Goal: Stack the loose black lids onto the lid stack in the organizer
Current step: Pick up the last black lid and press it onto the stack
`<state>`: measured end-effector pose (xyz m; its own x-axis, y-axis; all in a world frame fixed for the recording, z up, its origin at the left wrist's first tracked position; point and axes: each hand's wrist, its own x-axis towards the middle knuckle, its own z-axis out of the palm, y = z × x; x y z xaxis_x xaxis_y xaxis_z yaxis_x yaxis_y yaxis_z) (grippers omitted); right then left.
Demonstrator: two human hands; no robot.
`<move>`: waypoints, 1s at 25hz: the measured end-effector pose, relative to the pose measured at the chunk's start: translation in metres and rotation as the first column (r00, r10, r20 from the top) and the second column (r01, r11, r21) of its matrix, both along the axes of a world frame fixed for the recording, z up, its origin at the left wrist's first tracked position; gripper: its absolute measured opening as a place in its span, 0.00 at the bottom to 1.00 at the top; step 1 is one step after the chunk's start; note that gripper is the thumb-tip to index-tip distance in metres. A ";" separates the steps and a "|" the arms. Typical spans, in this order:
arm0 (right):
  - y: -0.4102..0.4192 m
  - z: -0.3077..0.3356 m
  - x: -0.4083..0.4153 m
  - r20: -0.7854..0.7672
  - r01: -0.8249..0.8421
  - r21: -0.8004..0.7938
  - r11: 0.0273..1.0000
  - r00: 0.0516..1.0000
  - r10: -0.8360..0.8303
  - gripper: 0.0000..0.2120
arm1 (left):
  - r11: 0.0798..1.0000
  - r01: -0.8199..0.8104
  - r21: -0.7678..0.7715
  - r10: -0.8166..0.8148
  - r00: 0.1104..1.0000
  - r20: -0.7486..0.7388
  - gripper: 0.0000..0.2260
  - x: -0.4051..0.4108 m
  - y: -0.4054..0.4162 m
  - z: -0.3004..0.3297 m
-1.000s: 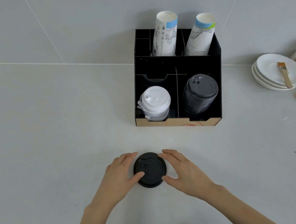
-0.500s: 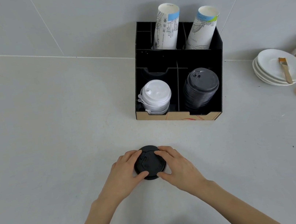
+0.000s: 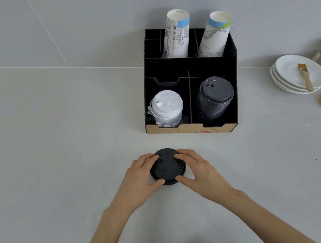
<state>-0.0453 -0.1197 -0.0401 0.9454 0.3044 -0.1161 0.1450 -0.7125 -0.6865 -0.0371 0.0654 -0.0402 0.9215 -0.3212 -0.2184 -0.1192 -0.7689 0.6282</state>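
- Both hands pinch the loose black lids (image 3: pixel 167 167) on the counter (image 3: pixel 56 157), left hand (image 3: pixel 138 178) and right hand (image 3: pixel 198 167) clasping opposite rims, seemingly to keep them aligned
- Beyond the grip, right of straight ahead, the organizer (image 3: pixel 232 64) holds the black lid stack (image 3: pixel 214 97) front-right, beside the white lids (image 3: pixel 167 108)
- Paper cups (image 3: pixel 176 33) stand farthest
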 end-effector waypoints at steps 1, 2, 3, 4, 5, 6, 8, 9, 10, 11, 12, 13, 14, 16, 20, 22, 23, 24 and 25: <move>-0.003 0.003 0.002 0.010 0.010 0.008 1.000 1.000 -0.011 0.24 | 1.000 -0.001 -0.002 0.001 1.000 0.018 0.27 0.003 -0.003 0.003; -0.006 0.006 0.004 0.024 0.024 0.017 1.000 0.999 -0.024 0.23 | 1.000 -0.004 -0.002 0.004 0.999 0.040 0.27 0.007 -0.006 0.005; -0.008 0.009 0.006 0.042 0.040 0.025 0.999 0.998 -0.041 0.23 | 1.000 -0.010 -0.005 0.010 0.998 0.064 0.26 0.010 -0.009 0.009; -0.011 0.012 0.008 0.062 0.060 0.033 0.998 0.996 -0.062 0.22 | 1.000 -0.018 -0.012 0.019 0.996 0.088 0.26 0.014 -0.013 0.012; -0.014 0.015 0.011 0.080 0.083 0.040 0.996 0.993 -0.086 0.21 | 1.000 -0.024 -0.021 0.026 0.993 0.112 0.26 0.018 -0.017 0.016; -0.017 0.018 0.013 0.096 0.104 0.050 0.993 0.989 -0.108 0.21 | 0.999 -0.026 -0.028 0.029 0.990 0.135 0.26 0.021 -0.021 0.020; -0.023 0.024 0.018 0.128 0.138 0.079 0.987 0.981 -0.147 0.20 | 0.999 -0.019 -0.032 0.024 0.983 0.181 0.26 0.029 -0.032 0.027; -0.026 0.027 0.020 0.140 0.151 0.095 0.984 0.977 -0.164 0.20 | 0.999 -0.016 -0.032 0.022 0.980 0.199 0.26 0.033 -0.037 0.030; -0.029 0.030 0.023 0.148 0.166 0.107 0.980 0.972 -0.181 0.20 | 0.999 -0.015 -0.033 0.022 0.977 0.212 0.26 0.036 -0.043 0.033; -0.032 0.033 0.025 0.153 0.183 0.111 0.977 0.968 -0.199 0.21 | 0.999 -0.014 -0.035 0.021 0.975 0.223 0.26 0.040 -0.048 0.036; -0.035 0.035 0.027 0.159 0.200 0.112 0.973 0.963 -0.216 0.21 | 0.999 -0.010 -0.036 0.018 0.972 0.234 0.26 0.044 -0.053 0.039; -0.039 0.037 0.030 0.168 0.214 0.112 0.970 0.958 -0.230 0.21 | 0.999 -0.004 -0.034 0.012 0.970 0.243 0.26 0.048 -0.058 0.042; -0.042 0.040 0.032 0.179 0.224 0.114 0.968 0.954 -0.242 0.21 | 0.999 0.003 -0.032 0.006 0.968 0.252 0.26 0.052 -0.063 0.044; -0.049 0.044 0.038 0.194 0.244 0.121 0.962 0.945 -0.264 0.21 | 0.999 0.017 -0.037 -0.007 0.965 0.261 0.26 0.060 -0.071 0.049; -0.065 0.051 0.050 0.204 0.288 0.137 0.948 0.928 -0.311 0.21 | 0.998 0.044 -0.040 -0.032 0.963 0.269 0.26 0.078 -0.089 0.058; -0.072 0.053 0.058 0.206 0.310 0.150 0.939 0.919 -0.336 0.21 | 0.998 0.048 -0.036 -0.036 0.961 0.272 0.26 0.087 -0.099 0.061; -0.075 0.054 0.061 0.205 0.319 0.157 0.935 0.915 -0.347 0.20 | 0.998 0.047 -0.038 -0.035 0.961 0.275 0.26 0.091 -0.103 0.063; -0.079 0.054 0.066 0.204 0.331 0.165 0.929 0.910 -0.361 0.20 | 0.998 0.049 -0.042 -0.035 0.960 0.276 0.26 0.097 -0.108 0.064; -0.083 0.054 0.071 0.202 0.344 0.171 0.923 0.905 -0.374 0.20 | 0.997 0.050 -0.050 -0.034 0.960 0.277 0.26 0.103 -0.113 0.064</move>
<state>0.0261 -0.2026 0.0142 0.9893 -0.0629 0.1315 0.0587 -0.6536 -0.7546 0.0658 -0.0471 0.0236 0.9287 -0.3656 0.0617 -0.3254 -0.7239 0.6083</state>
